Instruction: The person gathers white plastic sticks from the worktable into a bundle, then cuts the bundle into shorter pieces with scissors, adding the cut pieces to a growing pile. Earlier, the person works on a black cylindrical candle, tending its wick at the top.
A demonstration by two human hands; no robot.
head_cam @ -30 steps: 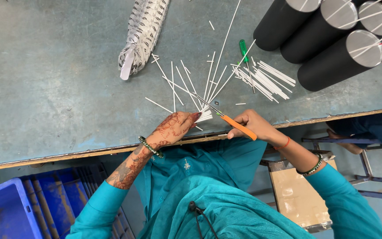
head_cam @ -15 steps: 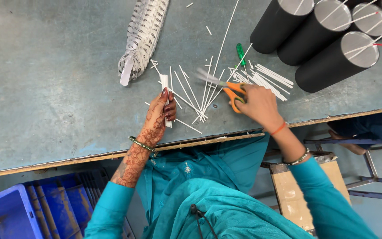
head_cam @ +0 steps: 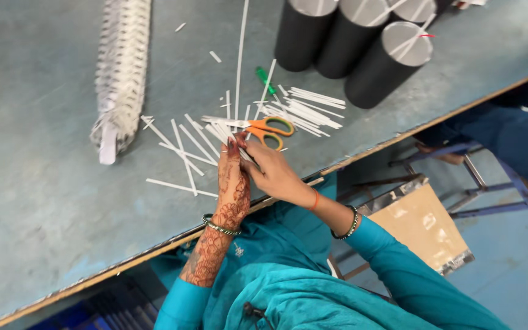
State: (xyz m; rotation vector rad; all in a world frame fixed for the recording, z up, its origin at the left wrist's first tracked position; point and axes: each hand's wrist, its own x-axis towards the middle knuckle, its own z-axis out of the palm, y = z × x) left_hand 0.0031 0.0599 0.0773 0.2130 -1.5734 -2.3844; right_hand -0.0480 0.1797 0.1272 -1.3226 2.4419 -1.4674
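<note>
Hands together near table edge (head_cam: 154, 252), left hand (head_cam: 232, 183) and right hand (head_cam: 274, 174) grips pinching white strips (head_cam: 247, 156), scissors (head_cam: 263, 128) just beyond.

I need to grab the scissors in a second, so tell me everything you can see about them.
The scissors have orange plastic loop handles and pale metal blades. They lie flat on the grey table, blades shut or nearly so, pointing left, resting among the white strips. No hand holds them; the right hand is just below the handles.
</note>
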